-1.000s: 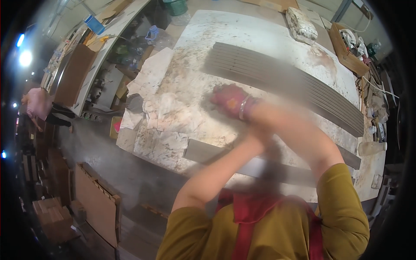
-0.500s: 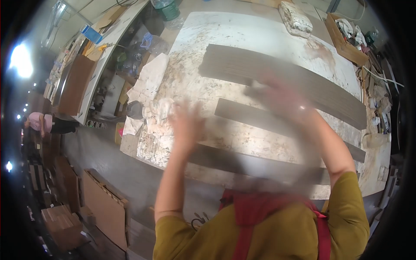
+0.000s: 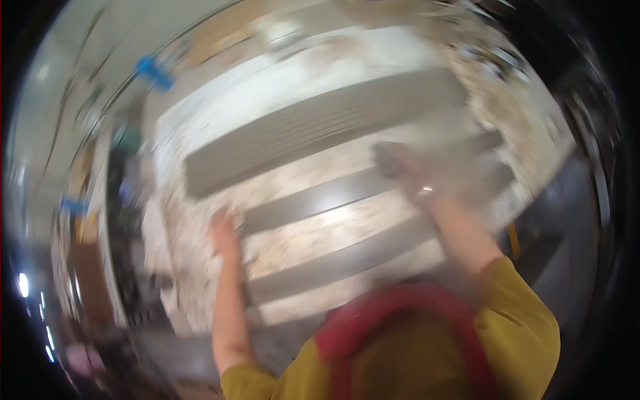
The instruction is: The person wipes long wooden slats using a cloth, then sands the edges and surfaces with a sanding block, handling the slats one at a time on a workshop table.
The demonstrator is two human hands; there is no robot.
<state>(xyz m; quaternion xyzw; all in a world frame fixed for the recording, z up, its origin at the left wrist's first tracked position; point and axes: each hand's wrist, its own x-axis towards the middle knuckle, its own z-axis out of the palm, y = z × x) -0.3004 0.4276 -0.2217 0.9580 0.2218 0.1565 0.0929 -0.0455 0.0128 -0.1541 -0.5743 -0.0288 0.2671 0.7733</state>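
Observation:
A wide grey board with fine lengthwise grooves (image 3: 320, 130) lies across the far part of the work table. Nearer me are two narrow grey strips, a middle strip (image 3: 313, 201) and a near strip (image 3: 340, 268), roughly parallel to it. My right hand (image 3: 417, 179), smeared by motion, is closed on a small dark grey pad-like piece (image 3: 387, 159) just above the middle strip; its exact kind is too blurred to tell. My left hand (image 3: 225, 232) is beside the left end of that strip, its fingers stretched out and nothing visible in them.
The table (image 3: 177, 133) has a pale, stained surface. A whitish cloth or paper (image 3: 155, 237) hangs at its left edge, and a pale bundle (image 3: 279, 32) lies at the back. Scraps and debris (image 3: 497, 67) crowd the far right corner. A blue object (image 3: 155, 72) stands beyond.
My view has swung, so the table and boards now slant the other way. My left hand has moved from the pale cloths to the strip's end. The right hand still holds the dark piece.

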